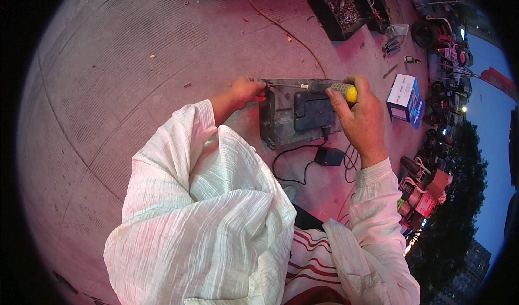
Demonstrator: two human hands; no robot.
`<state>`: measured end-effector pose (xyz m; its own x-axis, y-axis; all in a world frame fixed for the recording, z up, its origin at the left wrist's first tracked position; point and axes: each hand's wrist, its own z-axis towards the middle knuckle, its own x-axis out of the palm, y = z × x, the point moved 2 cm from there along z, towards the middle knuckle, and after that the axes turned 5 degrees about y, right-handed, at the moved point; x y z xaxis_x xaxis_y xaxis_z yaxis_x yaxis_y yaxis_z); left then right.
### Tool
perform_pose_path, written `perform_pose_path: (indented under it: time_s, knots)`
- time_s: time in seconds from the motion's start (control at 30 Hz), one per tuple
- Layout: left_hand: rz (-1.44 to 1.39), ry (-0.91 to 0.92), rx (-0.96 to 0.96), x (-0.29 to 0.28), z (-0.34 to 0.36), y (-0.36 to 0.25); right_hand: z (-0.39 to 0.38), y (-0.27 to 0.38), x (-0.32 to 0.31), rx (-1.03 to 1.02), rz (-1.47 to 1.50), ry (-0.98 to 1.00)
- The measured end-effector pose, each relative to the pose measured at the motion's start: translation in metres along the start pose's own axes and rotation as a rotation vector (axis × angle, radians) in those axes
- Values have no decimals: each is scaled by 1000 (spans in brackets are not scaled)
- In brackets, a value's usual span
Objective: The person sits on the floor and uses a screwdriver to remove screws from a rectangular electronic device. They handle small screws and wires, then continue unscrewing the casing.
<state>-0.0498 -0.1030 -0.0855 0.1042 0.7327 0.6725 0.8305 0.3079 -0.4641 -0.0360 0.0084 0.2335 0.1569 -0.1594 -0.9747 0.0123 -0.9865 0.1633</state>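
My right hand (363,110) is wrapped round the yellow and black handle of a screwdriver (341,91). Its long thin shaft points left along the far edge of a dark, dusty box-shaped case (278,118) lying on the ground. At the case's far left corner, beside the screwdriver's tip, my left hand (248,91) has its fingers closed; what they pinch is too small to tell. The case has a raised black handle part (311,113) on its face. A black cable runs from its near side, close to a small black power block (328,156).
Beyond the case, a thin brown cable (303,44) crosses the paving. Black bins (332,21) of small metal parts stand at the far right. A blue and white carton (404,99) sits to the right, with a small bottle (412,59) beyond. Parked scooters (421,189) line the right side.
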Motion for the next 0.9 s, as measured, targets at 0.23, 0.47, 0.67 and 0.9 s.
perform_pose_path:
  time_s: [0.23,0.47,0.67,0.9]
  knots:
    - [62,70,-96,-10,12,-4,-3,4,-1,-51,46,7]
    - [101,77,-91,-11,11,-5,-3,7,-4,-49,97,66]
    - [130,84,-48,-5,5,-7,-1,6,-2,-116,148,10]
    - [94,79,-14,-8,4,-1,-1,7,-1,12,139,92]
